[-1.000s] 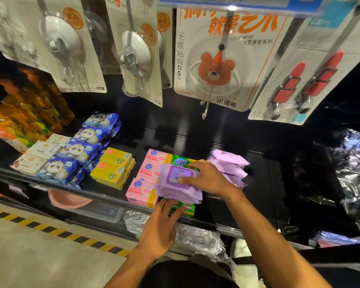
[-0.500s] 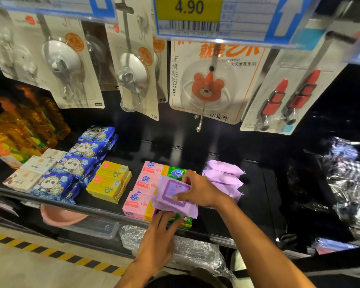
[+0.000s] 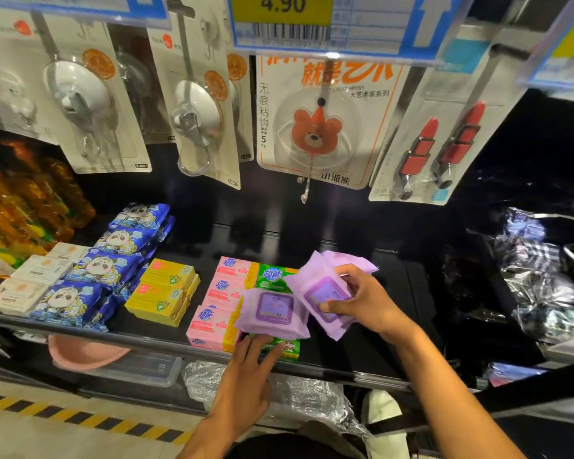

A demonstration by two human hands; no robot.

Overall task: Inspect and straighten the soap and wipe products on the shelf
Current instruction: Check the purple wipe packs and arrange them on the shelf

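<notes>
While pinched round a purple wipe pack [image 3: 325, 294] at centre right of the frame, right grip [image 3: 368, 303] closed on it: thumb across the lid, fingers curled behind. Holds that pack tilted, above the black shelf [image 3: 421, 286] and not resting on it. Behind it, more purple packs [image 3: 355, 263], mostly hidden.

Left grip [image 3: 246, 385] at lower centre, opened out with fingers straight, tips at the front edge of a second purple wipe pack [image 3: 272, 309]. Lies flat, lid up, on top of the green soap boxes [image 3: 274, 276], overlapping the pink soap boxes [image 3: 224, 286] just to the left.

Further left along the shelf: yellow soap boxes [image 3: 163, 293], blue panda-print packs [image 3: 113, 260], pale soap boxes [image 3: 40, 270] at the far left.

Across the upper frame, carded hooks on pegs, among them a bear hook card [image 3: 315, 127]. At top centre, a yellow price tag [image 3: 282, 8] reading 4.90.
</notes>
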